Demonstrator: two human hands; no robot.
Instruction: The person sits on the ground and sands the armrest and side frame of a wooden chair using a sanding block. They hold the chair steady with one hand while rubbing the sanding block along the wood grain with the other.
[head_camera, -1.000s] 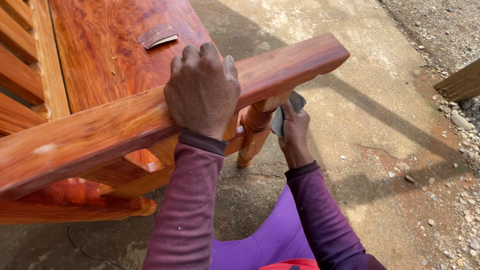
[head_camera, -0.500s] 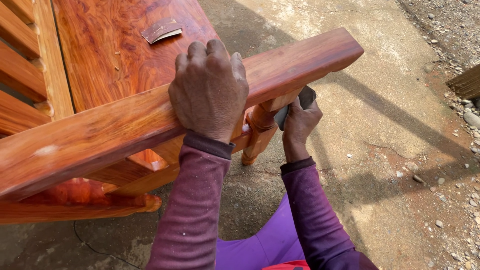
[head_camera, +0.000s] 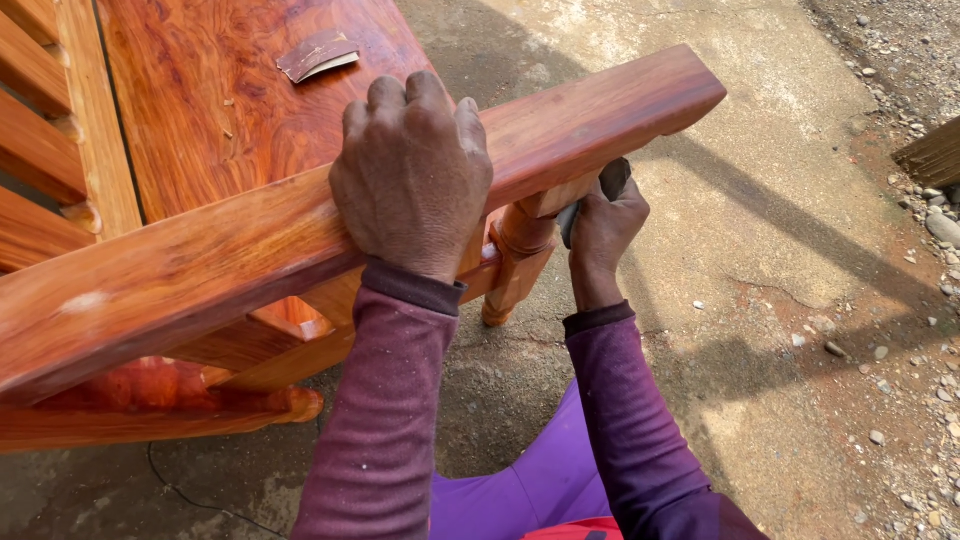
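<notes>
Right hand (head_camera: 603, 232) moved up under armrest (head_camera: 560, 130), pinching dark sanding pad (head_camera: 608, 182) against post (head_camera: 520, 250). Left hand (head_camera: 412, 175) clamps armrest top. Wood mostly smooth; post underside left, I guess.

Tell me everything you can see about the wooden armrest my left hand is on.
The armrest is a long flat rail of glossy reddish-brown wood with wavy grain and a pale scuff near its left end. It runs diagonally, its squared end over the concrete ground. The left hand grips its top; the right hand presses a dark pad beneath it, beside a turned post.
</notes>
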